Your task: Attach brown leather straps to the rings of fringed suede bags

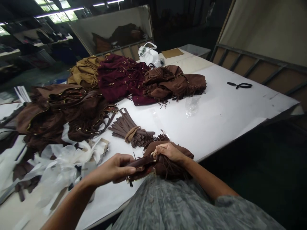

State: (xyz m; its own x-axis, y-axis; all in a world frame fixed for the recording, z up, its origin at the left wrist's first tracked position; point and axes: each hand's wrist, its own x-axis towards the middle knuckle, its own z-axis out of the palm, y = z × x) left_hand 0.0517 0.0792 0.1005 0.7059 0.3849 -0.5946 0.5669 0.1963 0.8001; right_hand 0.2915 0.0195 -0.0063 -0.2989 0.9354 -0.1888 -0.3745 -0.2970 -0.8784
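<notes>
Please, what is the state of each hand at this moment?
Left hand: closed, holding a dark brown flat leather-like strap.
Right hand: closed on the brown fringed soft bag, at the strap's end.

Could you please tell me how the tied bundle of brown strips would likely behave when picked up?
The bundle of brown strips would probably lift as one piece, since a band wraps its middle. The loose ends may flex or splay, as the strips look thin and already fan out. It seems unlikely to roll far, given that uneven shape.
</notes>
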